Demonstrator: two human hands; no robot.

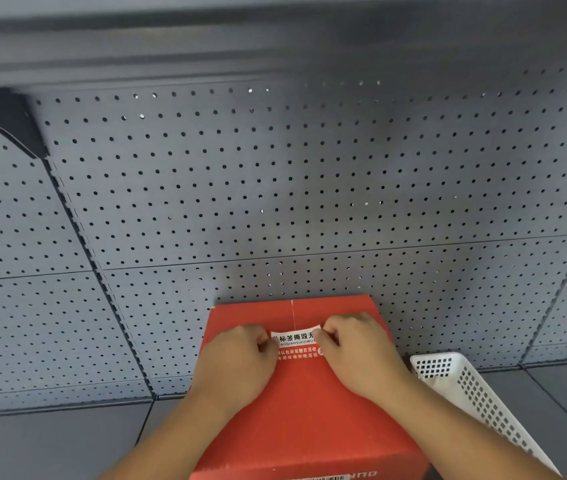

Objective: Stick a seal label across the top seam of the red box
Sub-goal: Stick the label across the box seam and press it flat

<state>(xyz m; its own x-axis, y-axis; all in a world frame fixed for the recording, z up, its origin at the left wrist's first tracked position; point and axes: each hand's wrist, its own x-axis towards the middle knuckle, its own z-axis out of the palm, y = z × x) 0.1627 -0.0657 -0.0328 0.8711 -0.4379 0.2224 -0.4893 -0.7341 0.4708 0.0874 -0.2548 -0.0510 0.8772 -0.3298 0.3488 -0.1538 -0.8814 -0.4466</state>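
The red box point(304, 410) stands on a grey shelf, its top facing me, with a thin seam running down the middle of the far part of the top. A white and red seal label point(295, 344) with printed characters lies across that seam. My left hand point(237, 362) pinches the label's left end and my right hand point(358, 351) pinches its right end. The label's top right corner is slightly lifted off the box. Both hands rest on the box top and hide the label's ends.
A white perforated plastic basket point(476, 393) lies tilted just right of the box. A grey pegboard wall point(275, 185) rises right behind the box. The grey shelf surface point(50, 445) extends to the left and right.
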